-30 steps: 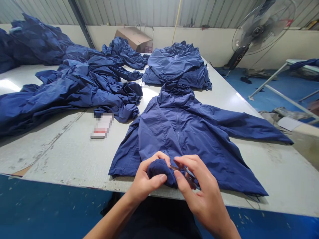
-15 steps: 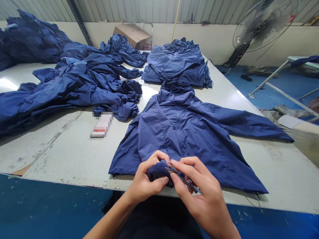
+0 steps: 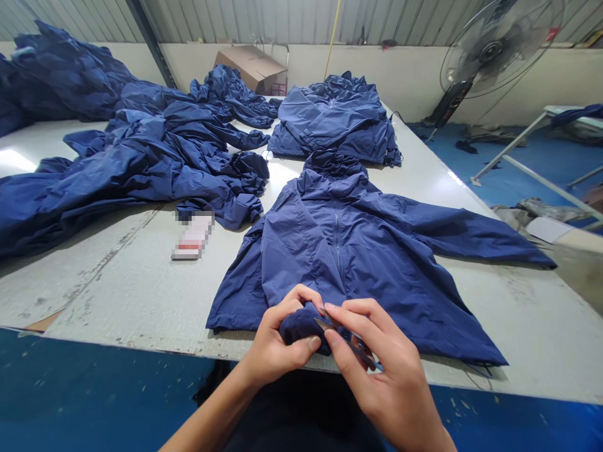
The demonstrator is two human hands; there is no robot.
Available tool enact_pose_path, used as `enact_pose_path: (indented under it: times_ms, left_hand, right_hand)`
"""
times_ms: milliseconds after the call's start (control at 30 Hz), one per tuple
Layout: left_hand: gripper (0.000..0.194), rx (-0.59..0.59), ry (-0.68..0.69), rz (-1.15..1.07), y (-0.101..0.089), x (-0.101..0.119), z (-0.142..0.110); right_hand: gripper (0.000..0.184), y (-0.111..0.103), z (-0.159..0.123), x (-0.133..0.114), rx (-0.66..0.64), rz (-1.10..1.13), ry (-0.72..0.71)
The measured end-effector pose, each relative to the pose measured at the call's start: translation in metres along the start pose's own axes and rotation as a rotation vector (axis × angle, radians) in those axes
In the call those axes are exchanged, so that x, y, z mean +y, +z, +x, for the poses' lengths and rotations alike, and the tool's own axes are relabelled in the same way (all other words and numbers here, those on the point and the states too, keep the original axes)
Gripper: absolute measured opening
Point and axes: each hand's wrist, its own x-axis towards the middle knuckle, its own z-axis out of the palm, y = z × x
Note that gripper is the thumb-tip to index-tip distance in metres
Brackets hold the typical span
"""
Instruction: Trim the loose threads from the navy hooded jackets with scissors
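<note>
A navy hooded jacket point(image 3: 377, 263) with a front zip lies face up on the table, one sleeve stretched out to the right. At its hem, my left hand point(image 3: 280, 339) is closed around a bunched part of the jacket, which looks like the cuff point(image 3: 301, 326) of the other sleeve. My right hand point(image 3: 384, 355) grips small thread snips point(image 3: 353, 346), their two pointed blades slightly apart and touching or very close to the cuff's edge. The fingers hide most of the snips' handle.
A heap of navy garments point(image 3: 141, 157) covers the table's left side. Behind the jacket stands a stack of folded jackets point(image 3: 334, 119). A blurred pale card or phone point(image 3: 193, 238) lies left of the jacket. Farther off are a cardboard box point(image 3: 252, 68) and a fan point(image 3: 492, 49).
Hardly anything differs. Both hands stay at the cuff, and the snips have turned slightly in my right fingers.
</note>
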Motion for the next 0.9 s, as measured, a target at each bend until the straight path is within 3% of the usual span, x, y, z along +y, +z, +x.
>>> enact_pose_path:
  times_ms: [333, 767, 900]
  left_hand:
    - [0.014, 0.017, -0.015, 0.062, 0.001, 0.004, 0.0]
    - [0.013, 0.021, 0.0, -0.004, 0.002, 0.002, 0.005]
    - [0.013, 0.016, 0.0, 0.002, 0.002, 0.003, 0.005]
  right_hand:
    - [0.038, -0.005, -0.001, -0.001, -0.029, -0.118, -0.071]
    - [0.033, 0.008, -0.003, -0.004, 0.221, -0.208, -0.112]
    - [0.035, 0.005, -0.003, -0.004, 0.147, -0.136, -0.125]
